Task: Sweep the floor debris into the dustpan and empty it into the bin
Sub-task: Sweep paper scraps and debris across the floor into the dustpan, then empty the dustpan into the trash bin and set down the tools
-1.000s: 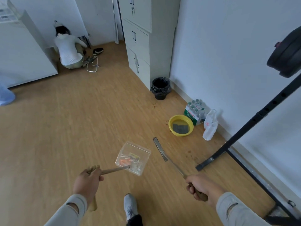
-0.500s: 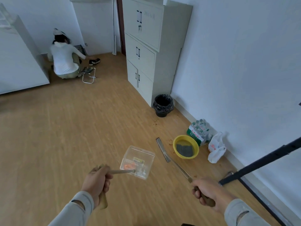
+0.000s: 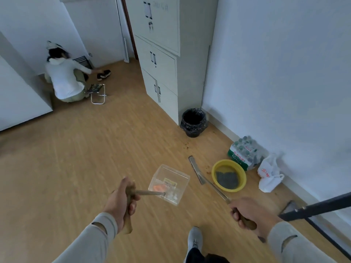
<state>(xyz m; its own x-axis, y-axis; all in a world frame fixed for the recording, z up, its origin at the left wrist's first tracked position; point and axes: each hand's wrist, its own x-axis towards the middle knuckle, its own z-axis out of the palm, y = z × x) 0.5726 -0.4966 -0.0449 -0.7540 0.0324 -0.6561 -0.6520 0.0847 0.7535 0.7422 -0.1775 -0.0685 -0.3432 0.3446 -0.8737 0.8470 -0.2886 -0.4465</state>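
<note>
Both hands still gripping handles, left hand [image 3: 121,204] on the loaded dustpan [image 3: 169,184], right hand [image 3: 250,211] on the brush [image 3: 197,170], bin [image 3: 193,122] now closer ahead.

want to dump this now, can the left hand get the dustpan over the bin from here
Probably not yet. The left hand holds the dustpan well short of the bin, but bare floor lies between, so stepping forward should do it.

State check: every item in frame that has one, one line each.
dustpan: held off the floor, debris inside
broom: held, head off the floor
left hand: grips dustpan handle
right hand: grips broom handle
bin: upright, open, black liner
yellow basin: upright, dark cloth inside
cabinet: doors closed
</note>
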